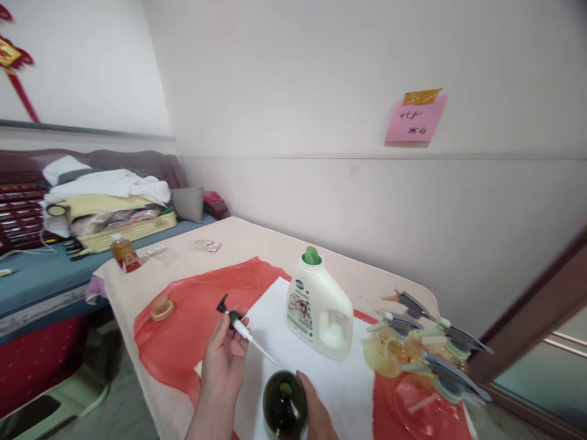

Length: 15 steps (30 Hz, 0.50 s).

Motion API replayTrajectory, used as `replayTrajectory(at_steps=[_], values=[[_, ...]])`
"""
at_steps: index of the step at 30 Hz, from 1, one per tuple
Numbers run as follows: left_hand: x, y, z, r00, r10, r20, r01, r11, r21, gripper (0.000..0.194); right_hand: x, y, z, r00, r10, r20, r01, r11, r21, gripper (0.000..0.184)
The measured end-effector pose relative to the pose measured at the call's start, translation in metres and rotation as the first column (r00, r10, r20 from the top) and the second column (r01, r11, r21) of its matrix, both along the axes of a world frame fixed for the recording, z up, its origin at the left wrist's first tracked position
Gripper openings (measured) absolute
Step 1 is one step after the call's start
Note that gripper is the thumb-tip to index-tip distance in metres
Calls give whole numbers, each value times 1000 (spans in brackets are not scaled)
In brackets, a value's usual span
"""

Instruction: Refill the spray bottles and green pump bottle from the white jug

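Between the fingers of my left hand (227, 354) is a black pump head (235, 319) with a white collar and a thin dip tube, which slants down to the right. My right hand (315, 406) grips the right side of a dark green glossy bottle (284, 406) low in the view. The tube's tip lies just above the bottle, apart from it. Behind both stands a large white detergent jug (321, 305) with a green spout (312, 256) at its neck. White paper (261, 311) lies beneath, over red plastic sheeting (183, 305).
Several pump dispensers (394, 348) with grey and green tops crowd the right side of the table. A round pinkish lid (162, 308) rests on the red sheeting. A drink bottle (125, 252) and small packets (206, 245) are at the far left. A wall runs behind the table.
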<state>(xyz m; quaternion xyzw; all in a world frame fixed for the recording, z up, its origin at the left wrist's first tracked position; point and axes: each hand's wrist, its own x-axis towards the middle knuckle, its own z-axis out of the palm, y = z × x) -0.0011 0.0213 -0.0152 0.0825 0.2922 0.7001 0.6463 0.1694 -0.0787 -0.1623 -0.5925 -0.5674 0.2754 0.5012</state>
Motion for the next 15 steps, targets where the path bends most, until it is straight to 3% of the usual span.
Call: replayTrajectory(at_steps=[4, 8, 10, 13, 15], values=[[-4, 1, 0, 1000, 12, 21, -11, 999, -33, 13, 15, -7, 7, 996, 25, -86, -24, 1000, 13, 96], [-4, 1, 4, 999, 14, 45, -12, 999, -48, 13, 32, -1, 43, 980, -170, -106, 158, 981, -109, 72], [-1, 1, 5, 999, -6, 54, 8, 999, -52, 13, 33, 19, 66, 982, -179, -67, 164, 969, -187, 80], [3, 2, 3, 998, -25, 63, 29, 998, -63, 13, 29, 68, 97, 940, -326, -104, 319, 945, -74, 93], [4, 4, 2, 997, -25, 70, 29, 998, -60, 13, 28, 100, 111, 933, -333, -134, 329, 943, -49, 86]])
